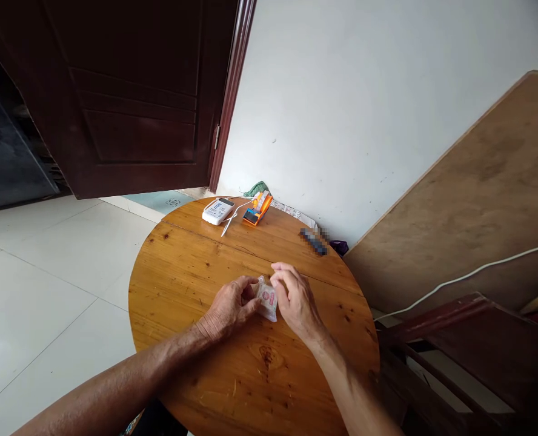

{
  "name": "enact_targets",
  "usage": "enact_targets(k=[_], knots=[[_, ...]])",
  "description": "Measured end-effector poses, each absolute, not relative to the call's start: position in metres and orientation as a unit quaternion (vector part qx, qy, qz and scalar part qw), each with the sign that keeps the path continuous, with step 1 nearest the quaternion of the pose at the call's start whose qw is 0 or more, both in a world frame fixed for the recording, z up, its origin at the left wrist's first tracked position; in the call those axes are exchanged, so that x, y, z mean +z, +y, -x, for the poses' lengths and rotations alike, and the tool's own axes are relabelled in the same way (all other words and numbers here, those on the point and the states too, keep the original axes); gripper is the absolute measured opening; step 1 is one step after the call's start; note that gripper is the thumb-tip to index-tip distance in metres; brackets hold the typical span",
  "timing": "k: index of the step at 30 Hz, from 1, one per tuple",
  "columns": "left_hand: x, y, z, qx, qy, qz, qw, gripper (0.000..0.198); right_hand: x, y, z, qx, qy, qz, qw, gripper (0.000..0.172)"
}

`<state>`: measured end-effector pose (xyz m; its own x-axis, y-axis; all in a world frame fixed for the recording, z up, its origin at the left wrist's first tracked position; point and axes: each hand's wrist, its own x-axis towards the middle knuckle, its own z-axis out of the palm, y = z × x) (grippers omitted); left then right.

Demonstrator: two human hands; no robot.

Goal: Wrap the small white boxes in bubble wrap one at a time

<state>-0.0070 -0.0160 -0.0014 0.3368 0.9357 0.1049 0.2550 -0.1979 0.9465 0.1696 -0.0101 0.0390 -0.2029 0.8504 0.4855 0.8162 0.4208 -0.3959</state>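
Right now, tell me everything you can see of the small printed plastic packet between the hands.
The small plastic packet looks clear and slightly crinkled, with whitish contents and a red-pink emblem and lettering too small to read. Its nearer end looks flat. The left hand holds it by its left side, thumb and fingers hiding that part. The right hand is close on its right; contact there is unclear. It is over the round wooden table; whether it rests on it, I cannot tell.

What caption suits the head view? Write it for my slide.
Left hand holding a clear plastic packet with red print at a round wooden table, right hand close beside it.
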Motion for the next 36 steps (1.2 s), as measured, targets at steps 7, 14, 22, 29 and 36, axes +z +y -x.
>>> enact_targets(k=[7, 14, 22, 29, 36], knots=[[-0.005, -0.015, 0.014, 0.448, 0.447, -0.637, 0.440, 0.042, 0.049, 0.062, -0.176, 0.206, -0.633, 0.657, 0.355, 0.020], [-0.012, -0.007, 0.013, 0.503, 0.410, -0.532, 0.545, 0.060, 0.096, 0.061, -0.193, 0.207, -0.642, 0.603, 0.426, 0.028], [-0.018, 0.005, 0.005, 0.487, 0.313, -0.466, 0.670, 0.089, 0.136, 0.099, -0.186, 0.259, -0.616, 0.584, 0.461, 0.019], [-0.021, 0.009, 0.000, 0.497, 0.328, -0.474, 0.648, 0.072, 0.084, 0.044, -0.213, 0.219, -0.483, 0.640, 0.556, 0.035], [-0.015, 0.007, 0.001, 0.478, 0.353, -0.507, 0.624, 0.042, 0.031, -0.079, -0.166, 0.144, -0.636, 0.631, 0.420, 0.071]])
